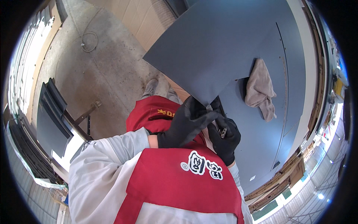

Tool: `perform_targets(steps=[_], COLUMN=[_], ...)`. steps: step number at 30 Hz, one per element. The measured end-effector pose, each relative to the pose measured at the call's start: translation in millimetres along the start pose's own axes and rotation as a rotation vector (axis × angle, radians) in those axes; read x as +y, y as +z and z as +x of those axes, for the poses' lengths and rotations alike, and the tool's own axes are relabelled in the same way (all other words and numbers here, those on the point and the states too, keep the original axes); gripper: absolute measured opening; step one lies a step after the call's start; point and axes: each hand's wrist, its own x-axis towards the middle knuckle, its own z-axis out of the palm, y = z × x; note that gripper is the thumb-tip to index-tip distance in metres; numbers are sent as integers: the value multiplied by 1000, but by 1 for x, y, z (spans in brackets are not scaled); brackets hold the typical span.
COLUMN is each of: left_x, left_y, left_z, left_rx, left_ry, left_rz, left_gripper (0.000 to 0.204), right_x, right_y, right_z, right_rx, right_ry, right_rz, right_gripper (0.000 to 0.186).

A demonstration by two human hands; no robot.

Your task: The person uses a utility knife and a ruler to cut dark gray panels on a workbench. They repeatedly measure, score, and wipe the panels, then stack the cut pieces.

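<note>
A large dark grey panel (201, 44) reaches toward me, its near corner between my hands. My left hand (182, 125), in a black glove, is closed at that corner, with fingers and thumb about the panel's edge. Just to the right, my black-gloved right hand (225, 140) is curled round a slim tool with a metal end (223, 133); most of it is hidden in the fist, so its kind does not show. A small pale grey piece (209, 108) shows at the panel's corner, between the two hands.
A crumpled beige cloth (260, 86) lies on the blue-grey sheet (253, 138) at right. Dark panels (52, 119) stand at the left. A hose loop (89, 41) lies on the concrete floor (112, 56). Brown cardboard (138, 18) is beyond the panel.
</note>
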Motion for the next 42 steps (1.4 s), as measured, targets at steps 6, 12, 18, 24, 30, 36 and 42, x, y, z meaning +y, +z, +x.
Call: perform_targets(steps=[6, 12, 18, 24, 30, 36, 42], left_x=[-3, 1, -4, 12, 21, 24, 17], left_y=[-4, -13, -32, -13, -12, -13, -12], left_z=[-2, -10, -16, -12, -8, -7, -7], left_rx=[-31, -94, -157, -119, -136, -132, -125], left_ry=[-24, -39, -108, -98, -259, -261, -260], left_rz=[111, 55, -253, 72, 60, 152, 35], left_gripper=[45, 48, 50, 44, 51, 49, 50], right_x=[5, -3, -22, -48, -48, -53, -53], right_y=[-2, -2, -41, -41, -31, -30, -31], right_z=[-17, -25, 0, 29, 27, 26, 28], right_rx=[-94, 32, -262, -616, -651, -582, -605], right_ry=[-1, 394, 648, 970, 915, 956, 981], right_rz=[-160, 541, 800, 859, 905, 924, 908], right_gripper=[28, 38, 37, 36, 37, 39, 39])
